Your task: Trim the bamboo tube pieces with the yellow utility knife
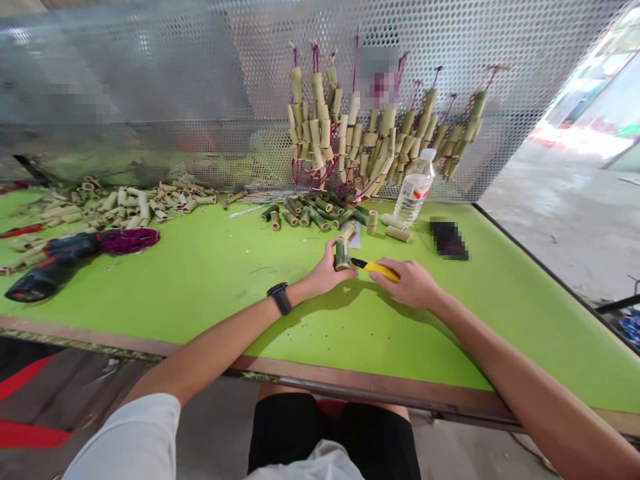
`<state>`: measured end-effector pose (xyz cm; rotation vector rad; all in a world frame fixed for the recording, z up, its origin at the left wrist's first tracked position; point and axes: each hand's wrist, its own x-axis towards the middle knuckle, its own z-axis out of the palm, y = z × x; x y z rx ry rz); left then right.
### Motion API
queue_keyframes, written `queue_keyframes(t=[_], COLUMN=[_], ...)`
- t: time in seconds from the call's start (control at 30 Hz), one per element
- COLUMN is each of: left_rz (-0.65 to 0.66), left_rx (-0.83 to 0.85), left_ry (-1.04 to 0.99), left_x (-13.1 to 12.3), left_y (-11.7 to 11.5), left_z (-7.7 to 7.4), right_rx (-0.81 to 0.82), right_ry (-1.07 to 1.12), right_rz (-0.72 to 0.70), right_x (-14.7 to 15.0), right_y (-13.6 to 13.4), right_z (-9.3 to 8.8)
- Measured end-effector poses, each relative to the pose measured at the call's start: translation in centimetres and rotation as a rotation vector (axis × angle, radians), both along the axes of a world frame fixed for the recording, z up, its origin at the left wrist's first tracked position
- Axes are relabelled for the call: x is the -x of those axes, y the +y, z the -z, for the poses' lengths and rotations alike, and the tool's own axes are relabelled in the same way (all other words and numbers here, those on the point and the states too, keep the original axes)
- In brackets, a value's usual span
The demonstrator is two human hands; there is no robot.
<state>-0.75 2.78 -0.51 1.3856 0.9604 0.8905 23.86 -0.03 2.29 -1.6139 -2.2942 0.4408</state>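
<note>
My left hand (324, 272), with a dark watch on the wrist, is closed around a short bamboo piece (342, 255) held upright above the green table. The piece has green skin on part of its side and a paler strip. In my right hand (413, 283) is a yellow utility knife (383, 271). Its dark tip points left and lies close to the right side of the bamboo; I cannot tell whether the blade touches it. Just behind the held piece, a pale bamboo piece (349, 231) lies by a small light card.
Green bamboo pieces (320, 217) lie at the back of the green table (220, 287). A water bottle (414, 193) and a blurred dark object (449, 239) stand right. Bamboo strings (360, 133) hang on perforated metal. Pale pieces (143, 205) and a power drill (55, 263) lie left.
</note>
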Motion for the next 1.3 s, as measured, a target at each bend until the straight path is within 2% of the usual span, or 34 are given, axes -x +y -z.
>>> queue_keyframes(t=[0.4,0.8,1.1,1.3], left_rz=[0.004,0.028,0.069,0.073], left_rx=[-0.046,-0.030,-0.040,-0.048], left_ry=[-0.057,0.016,-0.019,0.001], left_x=[0.0,0.4,0.6,0.5], left_y=[0.6,0.7,0.7,0.5], left_z=[0.8,0.7,1.0,0.6], right_rx=[-0.007,0.034,0.026,0.042], right_ry=[0.049,0.058,0.053,0.053], right_rz=[-0.160,-0.205,-0.211,-0.222], right_x=[-0.1,0.0,0.0,0.2], right_y=[-0.4,-0.5,-0.4,-0.5], right_z=[-0.2,-0.4,0.0,0.0])
